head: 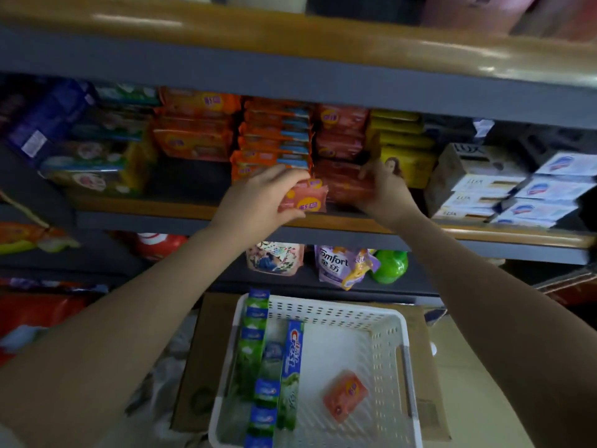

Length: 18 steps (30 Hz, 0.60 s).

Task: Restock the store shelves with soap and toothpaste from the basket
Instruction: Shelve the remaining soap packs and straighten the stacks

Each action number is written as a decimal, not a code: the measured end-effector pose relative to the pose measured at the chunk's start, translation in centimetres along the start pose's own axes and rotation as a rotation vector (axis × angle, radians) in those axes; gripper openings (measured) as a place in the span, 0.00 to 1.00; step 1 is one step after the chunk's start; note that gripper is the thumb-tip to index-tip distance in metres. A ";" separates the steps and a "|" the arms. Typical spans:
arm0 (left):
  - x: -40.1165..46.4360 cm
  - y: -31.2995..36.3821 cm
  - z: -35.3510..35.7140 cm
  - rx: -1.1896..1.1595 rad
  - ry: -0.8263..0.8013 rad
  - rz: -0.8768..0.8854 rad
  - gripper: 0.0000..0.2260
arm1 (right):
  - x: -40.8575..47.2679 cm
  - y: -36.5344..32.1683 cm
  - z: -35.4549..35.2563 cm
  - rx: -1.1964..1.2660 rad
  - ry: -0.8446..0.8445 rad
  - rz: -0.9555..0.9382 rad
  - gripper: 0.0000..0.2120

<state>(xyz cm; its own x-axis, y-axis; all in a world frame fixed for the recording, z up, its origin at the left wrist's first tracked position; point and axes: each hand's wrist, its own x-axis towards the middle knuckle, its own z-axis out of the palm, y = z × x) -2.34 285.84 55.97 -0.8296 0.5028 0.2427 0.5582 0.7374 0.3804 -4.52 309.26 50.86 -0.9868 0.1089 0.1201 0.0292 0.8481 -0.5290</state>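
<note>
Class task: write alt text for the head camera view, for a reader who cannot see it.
A person's left hand holds a pink soap pack at a shelf of stacked soaps while the right hand steadies a red pack. Below, a white basket holds toothpaste boxes and one soap bar.

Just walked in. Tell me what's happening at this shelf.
A person is restocking soap. The left hand holds a pink soap pack at the shelf edge, while the right hand grips the red-orange soap packs already stacked there. Below, the white basket holds one pink soap bar and several toothpaste boxes along its left side.
</note>
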 end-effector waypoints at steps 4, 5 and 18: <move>1.0 0.3 0.5 0.005 0.002 0.012 0.24 | 0.6 -1.1 -1.1 -0.356 -0.177 -0.099 0.21; 1.1 0.3 0.7 0.020 -0.007 0.026 0.24 | 0.8 -1.6 -1.2 -0.419 -0.197 -0.134 0.21; 1.5 -1.2 1.7 0.048 -0.028 -0.013 0.24 | 6.3 -2.0 -3.0 -0.340 -0.370 -0.207 0.15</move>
<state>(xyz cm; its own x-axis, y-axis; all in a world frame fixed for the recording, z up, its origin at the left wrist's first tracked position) -4.22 286.48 54.37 -0.8366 0.5048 0.2129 0.5478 0.7646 0.3396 -10.31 309.81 55.15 -0.9658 -0.2163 -0.1432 -0.1827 0.9590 -0.2167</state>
